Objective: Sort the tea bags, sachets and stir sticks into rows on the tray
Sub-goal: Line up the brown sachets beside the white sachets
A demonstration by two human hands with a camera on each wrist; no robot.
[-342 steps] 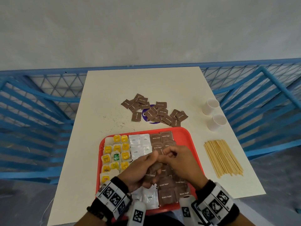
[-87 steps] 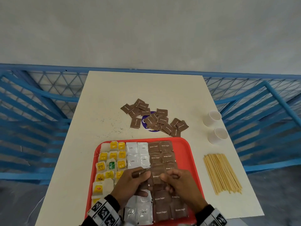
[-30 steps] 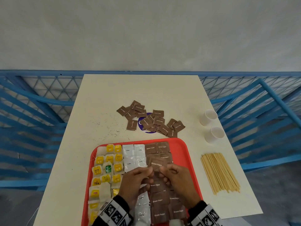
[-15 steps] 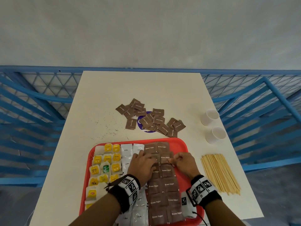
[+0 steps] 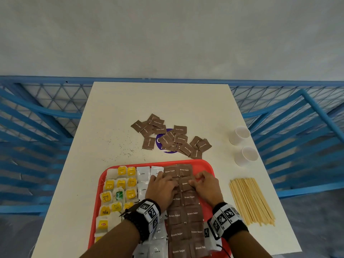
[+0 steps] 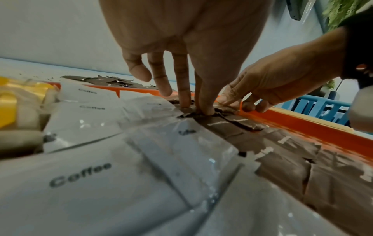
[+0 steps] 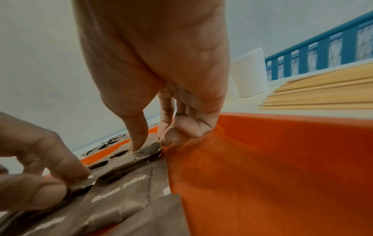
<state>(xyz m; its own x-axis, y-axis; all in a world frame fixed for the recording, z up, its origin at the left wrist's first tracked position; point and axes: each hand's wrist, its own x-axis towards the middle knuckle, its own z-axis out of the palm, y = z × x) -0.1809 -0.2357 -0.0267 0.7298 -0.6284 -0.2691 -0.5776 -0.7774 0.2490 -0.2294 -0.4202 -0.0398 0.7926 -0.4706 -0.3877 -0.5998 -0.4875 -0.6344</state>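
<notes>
both hands (image 5: pixel 162 189) (image 5: pixel 207 187), fingers extended, press brown sugar sachets (image 5: pixel 186 185) flat on the tray (image 5: pixel 204 164)

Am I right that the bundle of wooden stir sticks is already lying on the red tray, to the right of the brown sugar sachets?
Not quite. The wooden stir sticks lie to the right of the brown sugar sachets, but on the table, outside the red tray, not on it. The head view shows this plainly.

Both bare forearms end in black wristbands (image 5: pixel 228 220) bearing white blocks printed with black square markers.
</notes>
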